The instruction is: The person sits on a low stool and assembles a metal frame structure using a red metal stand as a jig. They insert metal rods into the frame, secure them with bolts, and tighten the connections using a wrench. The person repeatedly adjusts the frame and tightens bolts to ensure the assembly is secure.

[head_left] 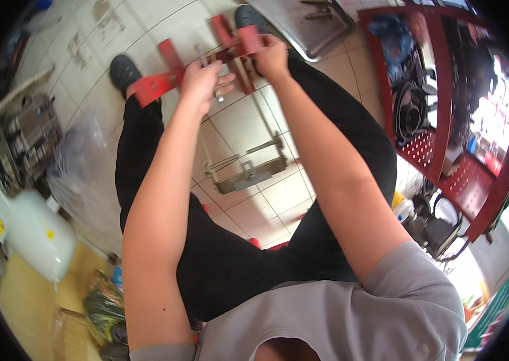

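A metal frame with red steel arms stands on the tiles between my feet. My left hand (202,81) is at its middle, closed around a slim metal bolt (219,95) whose ends stick out past the fingers; the outer fingers are partly stretched. Just left of that hand, a red plate (153,88) angles out. My right hand (272,58) grips a red bracket (251,40) at the frame's right side. Two long rods run from the frame toward me to a grey metal crosspiece (251,175). The grip of the left thumb is hidden.
On the right stands a red metal rack (435,90) loaded with parts. A metal tray (311,30) lies beyond my right foot. To the left are a greasy machine casing (28,138), a clear plastic bag (83,159) and a white tank (40,225). Cardboard (71,337) lies lower left.
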The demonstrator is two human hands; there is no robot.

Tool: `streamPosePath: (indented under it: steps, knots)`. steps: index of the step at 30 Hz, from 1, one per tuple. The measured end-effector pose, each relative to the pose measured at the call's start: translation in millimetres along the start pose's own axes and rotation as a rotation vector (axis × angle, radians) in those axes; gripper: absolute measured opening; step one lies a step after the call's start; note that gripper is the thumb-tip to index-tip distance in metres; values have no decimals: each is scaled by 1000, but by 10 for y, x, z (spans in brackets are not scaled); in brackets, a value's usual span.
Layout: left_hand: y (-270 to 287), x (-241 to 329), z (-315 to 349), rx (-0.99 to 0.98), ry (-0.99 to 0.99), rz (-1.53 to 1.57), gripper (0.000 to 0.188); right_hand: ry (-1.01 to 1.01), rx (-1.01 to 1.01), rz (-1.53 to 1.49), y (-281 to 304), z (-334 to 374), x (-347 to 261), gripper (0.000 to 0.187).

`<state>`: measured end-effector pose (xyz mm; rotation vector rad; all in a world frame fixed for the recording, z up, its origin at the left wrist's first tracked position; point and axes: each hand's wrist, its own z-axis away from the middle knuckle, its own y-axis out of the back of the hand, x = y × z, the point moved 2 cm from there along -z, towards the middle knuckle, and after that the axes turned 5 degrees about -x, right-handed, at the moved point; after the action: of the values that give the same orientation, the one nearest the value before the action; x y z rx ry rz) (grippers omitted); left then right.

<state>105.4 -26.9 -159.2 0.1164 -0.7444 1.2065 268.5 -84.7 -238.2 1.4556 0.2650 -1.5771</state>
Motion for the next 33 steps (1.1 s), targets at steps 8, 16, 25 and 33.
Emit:
streamPosePath:
  steps: [8,16,25,33]
  knots:
    - [170,-111,-118,10,56,-163,30,-283,160,-295,-152,42,140,13]
    - [65,-176,-181,90,40,-82,30,-332,132,-346,-101,58,62,9]
    - [-3,-304,-357,16,-15,-67,17,-121,87,-176,-3,79,37,13]
    - [126,-420,-454,205,-88,-18,16,99,-2,78,-36,101,-19,19]
